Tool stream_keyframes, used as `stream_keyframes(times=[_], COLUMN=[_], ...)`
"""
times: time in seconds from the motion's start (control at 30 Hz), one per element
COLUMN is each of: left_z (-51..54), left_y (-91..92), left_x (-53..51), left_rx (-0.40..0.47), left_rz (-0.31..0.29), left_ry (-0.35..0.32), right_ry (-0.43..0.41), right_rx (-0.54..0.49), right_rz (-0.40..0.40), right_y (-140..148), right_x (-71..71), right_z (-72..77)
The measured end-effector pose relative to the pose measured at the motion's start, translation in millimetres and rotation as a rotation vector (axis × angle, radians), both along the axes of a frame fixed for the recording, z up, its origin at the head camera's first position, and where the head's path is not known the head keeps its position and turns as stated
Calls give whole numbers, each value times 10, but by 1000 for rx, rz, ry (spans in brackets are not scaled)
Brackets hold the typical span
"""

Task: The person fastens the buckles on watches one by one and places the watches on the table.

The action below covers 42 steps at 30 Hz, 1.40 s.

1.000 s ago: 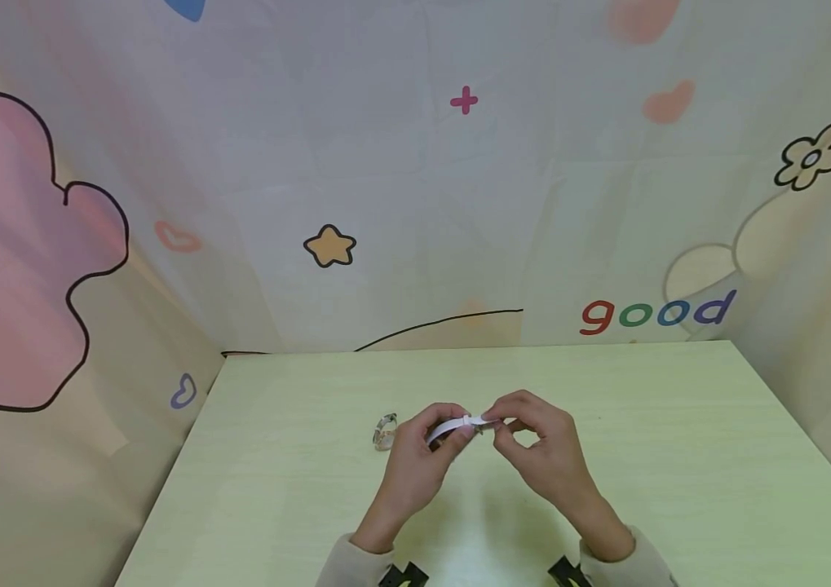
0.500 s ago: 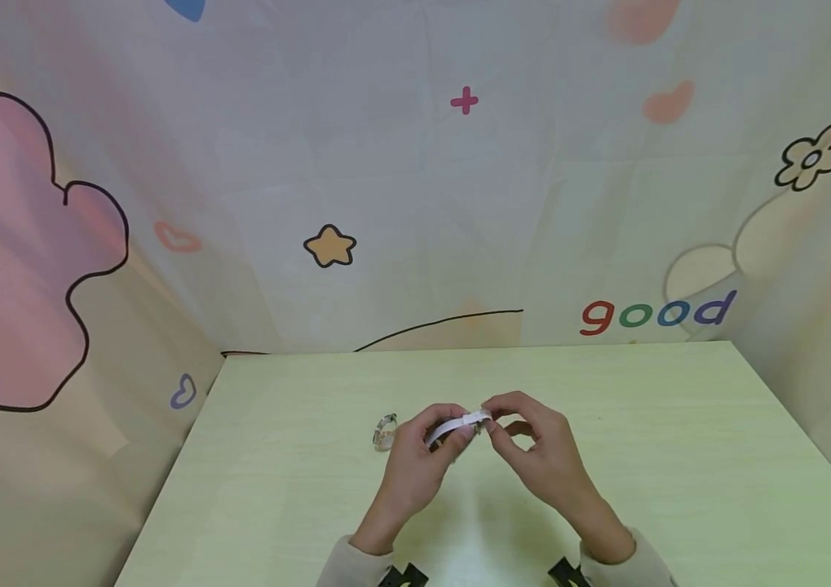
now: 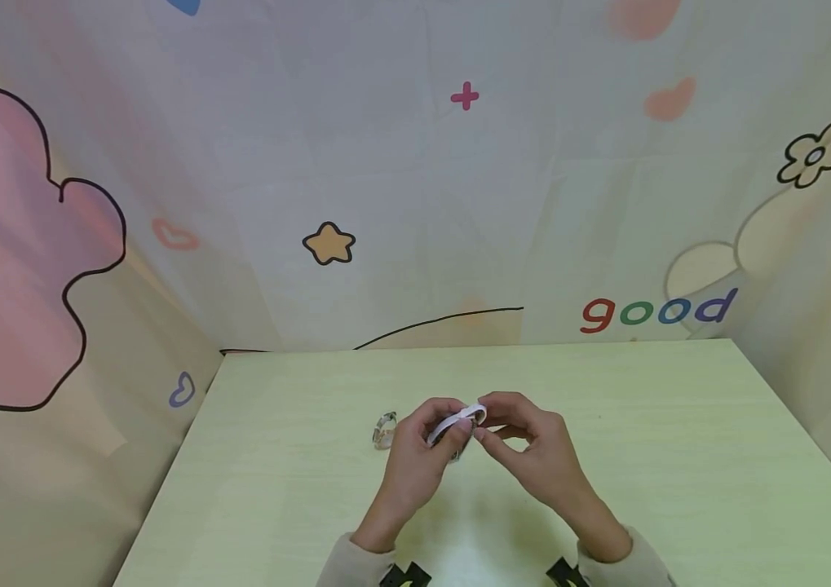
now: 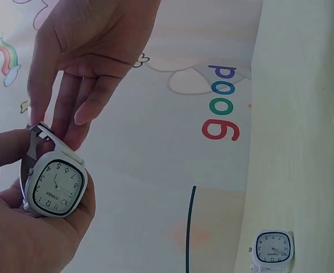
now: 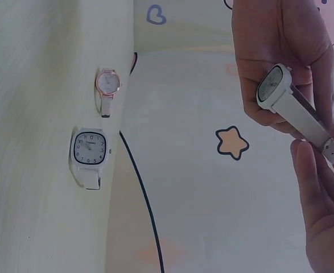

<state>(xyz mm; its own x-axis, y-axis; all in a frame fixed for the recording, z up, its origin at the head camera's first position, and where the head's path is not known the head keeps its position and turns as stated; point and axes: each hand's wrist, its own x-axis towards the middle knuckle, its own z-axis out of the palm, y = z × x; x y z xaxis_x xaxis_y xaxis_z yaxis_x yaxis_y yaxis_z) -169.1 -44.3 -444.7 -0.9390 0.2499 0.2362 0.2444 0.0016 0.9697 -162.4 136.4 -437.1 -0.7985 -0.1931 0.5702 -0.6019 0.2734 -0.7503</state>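
A white square-faced wristwatch (image 4: 57, 187) is in my left hand (image 3: 415, 456), which grips it with fingers and thumb. In the head view its white strap (image 3: 452, 421) curves up between my two hands. My right hand (image 3: 536, 440) has its index finger and thumb at the strap's end, near the buckle. In the right wrist view the strap (image 5: 303, 122) runs from the case down to my right fingertips. The fingers partly hide the strap end, and how far it is threaded cannot be told.
Another white square watch (image 5: 90, 149) lies on the table (image 3: 298, 497), with a round rose-gold watch (image 5: 108, 83) beside it. Both are left of my left hand. A printed curtain (image 3: 400, 179) stands behind the table's back edge.
My right hand has moved slightly left, closer to my left hand. The strap end, which stuck out to the right, now bends round in a loop. The watches on the table have stayed put.
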Motion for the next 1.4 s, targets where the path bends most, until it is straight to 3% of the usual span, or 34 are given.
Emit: stream_keyframes(times=[0.37, 0.6, 0.93, 1.4], left_z=[14, -5, -15, -34], left_y=[25, 10, 13, 15], left_x=[9, 4, 11, 20], left_rx=[-24, 5, -12, 60], left_rz=[5, -14, -17, -41], left_ry=[-8, -37, -28, -39], right_ry=[94, 58, 143, 230], right_rx=[-10, -13, 39, 98], right_rz=[12, -9, 8, -6], right_y=[-5, -15, 33, 27], right_x=[-22, -22, -66, -76], right_z=[-11, -9, -2, -65])
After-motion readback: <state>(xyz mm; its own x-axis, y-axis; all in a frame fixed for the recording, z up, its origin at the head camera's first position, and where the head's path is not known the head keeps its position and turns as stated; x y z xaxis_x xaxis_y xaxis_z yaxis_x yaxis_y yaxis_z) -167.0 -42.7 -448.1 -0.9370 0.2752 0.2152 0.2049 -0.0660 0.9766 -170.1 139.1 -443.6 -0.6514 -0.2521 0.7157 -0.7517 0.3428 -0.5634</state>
